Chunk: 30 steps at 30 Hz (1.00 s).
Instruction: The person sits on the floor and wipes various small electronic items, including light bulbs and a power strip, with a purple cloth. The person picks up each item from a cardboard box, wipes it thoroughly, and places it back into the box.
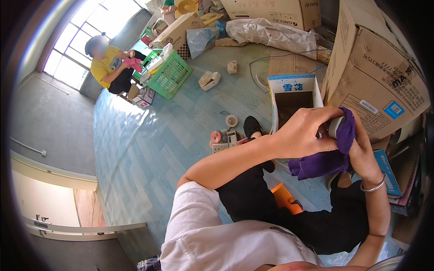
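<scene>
My left hand (301, 130) grips a small light-grey object (336, 127) with rounded edges; what it is cannot be made out, as my fingers and a cloth cover most of it. Around its outer end wraps a purple cloth (318, 165), whose loose part hangs below my fingers. My right hand (364, 157), with a silver bangle at the wrist, holds this cloth against the object from the right. Just beyond both hands stands an open white and blue carton (315, 88). Between my legs lies an orange item (284, 198) with a dark part.
White socket units (220, 147) and tape rolls (231, 120) lie by my shoe. Large cardboard boxes (379, 78) rise at right. A green plastic basket (169, 76) stands near a seated person (110, 64) holding a pink cloth. Another person's arm (168, 9) shows at the top.
</scene>
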{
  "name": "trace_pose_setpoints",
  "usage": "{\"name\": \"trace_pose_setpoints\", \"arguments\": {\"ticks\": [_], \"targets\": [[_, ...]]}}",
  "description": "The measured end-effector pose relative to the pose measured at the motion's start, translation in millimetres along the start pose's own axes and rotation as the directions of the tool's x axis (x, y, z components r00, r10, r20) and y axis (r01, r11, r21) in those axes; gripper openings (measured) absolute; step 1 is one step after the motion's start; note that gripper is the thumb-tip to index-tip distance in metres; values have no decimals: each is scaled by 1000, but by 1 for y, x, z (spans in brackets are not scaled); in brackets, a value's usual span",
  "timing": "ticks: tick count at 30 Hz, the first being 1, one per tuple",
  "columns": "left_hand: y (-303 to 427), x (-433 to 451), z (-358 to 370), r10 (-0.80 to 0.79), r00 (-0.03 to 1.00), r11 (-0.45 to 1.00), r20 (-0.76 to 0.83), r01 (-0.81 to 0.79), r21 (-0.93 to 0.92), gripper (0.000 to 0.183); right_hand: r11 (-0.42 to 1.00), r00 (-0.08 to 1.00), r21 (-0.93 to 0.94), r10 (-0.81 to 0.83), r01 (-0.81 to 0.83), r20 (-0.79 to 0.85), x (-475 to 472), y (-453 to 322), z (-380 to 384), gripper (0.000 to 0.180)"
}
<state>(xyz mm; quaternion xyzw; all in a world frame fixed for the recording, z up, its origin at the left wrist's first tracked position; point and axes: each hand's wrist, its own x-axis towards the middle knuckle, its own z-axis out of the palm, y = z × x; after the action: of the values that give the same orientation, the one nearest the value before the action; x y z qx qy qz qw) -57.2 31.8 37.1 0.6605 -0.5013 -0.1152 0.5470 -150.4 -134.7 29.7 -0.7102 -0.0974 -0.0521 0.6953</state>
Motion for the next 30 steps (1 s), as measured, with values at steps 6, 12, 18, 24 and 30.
{"name": "trace_pose_setpoints", "arguments": {"ticks": [6, 12, 18, 24, 30], "targets": [[2, 0, -1, -51, 996, 991, 67, 59, -123, 53, 999, 997, -2, 41, -41, -73, -9, 15, -6, 40], [-3, 0, -3, -127, 980, 945, 151, 166, -283, 56, 988, 995, 140, 79, -69, -65, -9, 16, -9, 52], [-2, -3, -7, -141, 967, 825, 213, 234, -515, 62, 982, 987, 125, 130, -142, 100, -1, -6, -9, 64], [-1, -4, -7, -143, 975, 866, 169, 206, -455, 62, 972, 985, 166, 160, -168, 60, -1, -12, -4, 69], [5, -4, -6, -30, 995, 975, 99, 51, -216, 59, 974, 996, 215, 60, -71, 61, -3, -10, -5, 67]]}}
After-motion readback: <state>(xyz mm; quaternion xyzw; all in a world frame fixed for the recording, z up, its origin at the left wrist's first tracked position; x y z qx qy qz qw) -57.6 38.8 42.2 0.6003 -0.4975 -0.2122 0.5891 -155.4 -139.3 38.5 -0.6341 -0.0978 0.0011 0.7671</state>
